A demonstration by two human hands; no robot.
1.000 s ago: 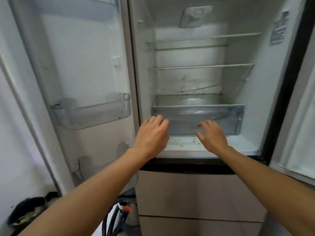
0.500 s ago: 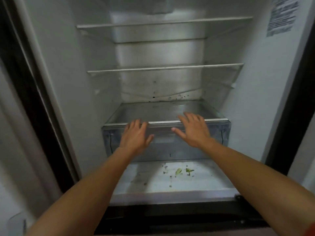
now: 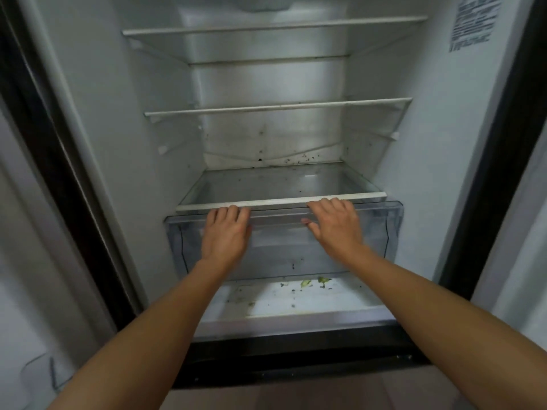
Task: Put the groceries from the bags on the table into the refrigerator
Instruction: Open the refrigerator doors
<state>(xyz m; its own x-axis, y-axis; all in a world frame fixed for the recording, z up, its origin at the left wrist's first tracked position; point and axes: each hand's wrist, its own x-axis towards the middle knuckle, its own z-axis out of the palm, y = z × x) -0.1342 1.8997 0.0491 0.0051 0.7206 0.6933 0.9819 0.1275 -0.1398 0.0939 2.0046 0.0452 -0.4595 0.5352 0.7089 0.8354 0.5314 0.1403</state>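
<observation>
Reaching into open refrigerator (image 3: 97,119), cavity walls on both sides of the grip, top shelf (image 3: 275,25) and middle shelf (image 3: 278,106) well above it, bottom glass shelf (image 3: 281,202) just over the fingertips. Gripping clear crisper drawer (image 3: 381,232) by its top front lip, left hand (image 3: 226,235) and right hand (image 3: 337,229) apart and side by side, fingers hooked over the lip. Below the grip, past the drawer front, spotting green scraps (image 3: 310,282) and dark specks on the white fridge floor (image 3: 296,303).

Open white refrigerator (image 3: 438,173), crumb-speckled inside.
</observation>
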